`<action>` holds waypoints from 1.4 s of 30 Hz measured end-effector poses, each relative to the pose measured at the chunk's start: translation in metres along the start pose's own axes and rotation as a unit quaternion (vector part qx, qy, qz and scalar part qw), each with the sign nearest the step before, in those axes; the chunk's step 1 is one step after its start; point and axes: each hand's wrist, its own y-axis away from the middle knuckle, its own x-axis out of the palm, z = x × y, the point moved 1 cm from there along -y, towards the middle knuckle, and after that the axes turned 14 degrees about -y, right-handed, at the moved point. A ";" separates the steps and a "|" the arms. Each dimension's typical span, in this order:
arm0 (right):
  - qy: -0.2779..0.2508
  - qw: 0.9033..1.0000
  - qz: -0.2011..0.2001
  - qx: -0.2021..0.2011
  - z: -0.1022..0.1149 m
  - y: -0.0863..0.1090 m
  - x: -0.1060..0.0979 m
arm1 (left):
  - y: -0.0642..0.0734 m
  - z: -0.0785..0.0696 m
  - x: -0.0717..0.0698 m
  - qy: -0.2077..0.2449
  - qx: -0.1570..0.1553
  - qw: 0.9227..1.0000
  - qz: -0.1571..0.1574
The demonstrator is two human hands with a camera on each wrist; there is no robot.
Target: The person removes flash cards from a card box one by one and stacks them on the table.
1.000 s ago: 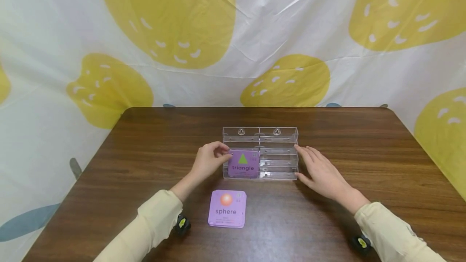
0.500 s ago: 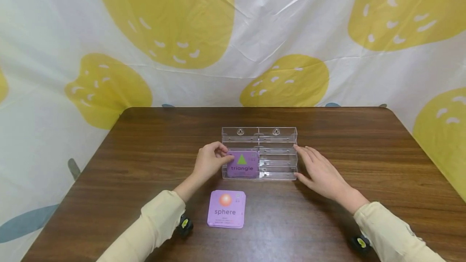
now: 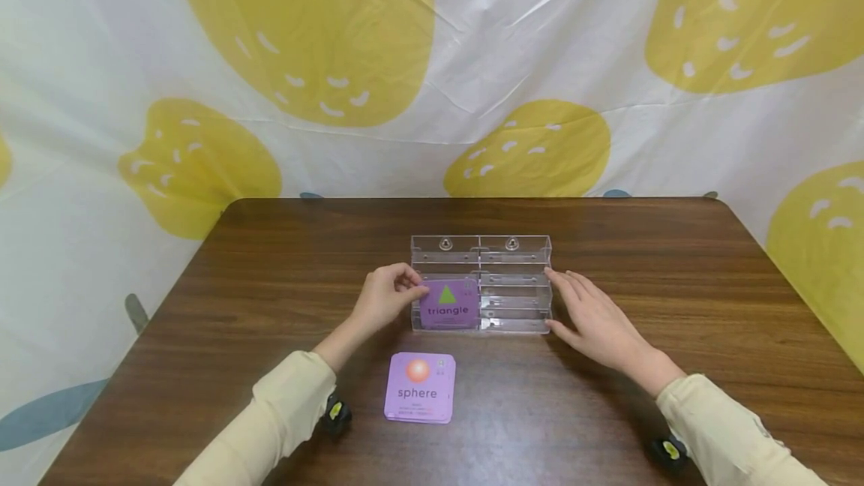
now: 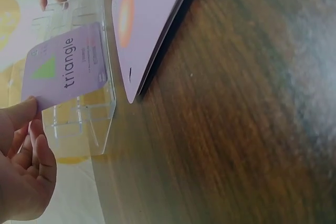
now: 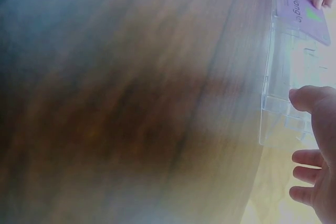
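Cream sleeve [image 3: 290,403] on the left, and that left hand [image 3: 385,297] has thumb and fingers pinched together on the top-left corner of the purple triangle flashcard [image 3: 448,319]. Versus half a second ago, the thumb's slid back slightly toward the card's edge and the card has barely budged, so I'd call it fine adjusting, not letting go. Sphere flashcard stack [image 3: 420,388] lies nearer the camera, apart from it all. Triangle card extends right of and below the pinch, bottom edge seemingly in the front-left pocket of the clear plastic rack [image 3: 516,303]. Right hand [image 3: 597,325] hasn't moved: fingers loosely spread against the rack's right side, not clamping anything.
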 end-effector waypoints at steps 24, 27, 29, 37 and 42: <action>0.001 1.000 0.001 0.001 0.002 -0.001 -0.001 | 0.000 0.003 -0.011 0.002 0.022 1.000 0.007; 0.001 1.000 0.002 0.002 0.002 -0.001 -0.001 | 0.000 0.001 -0.013 0.016 0.020 1.000 0.012; 0.001 1.000 0.003 0.003 0.002 -0.001 -0.001 | 0.000 0.000 -0.013 0.026 0.019 0.999 0.015; 0.001 1.000 0.003 0.004 0.002 0.000 -0.001 | 0.001 -0.008 -0.020 0.060 0.007 0.998 0.012; 0.002 1.000 0.006 0.007 0.003 0.000 -0.002 | 0.009 -0.031 -0.036 0.078 0.006 0.997 0.013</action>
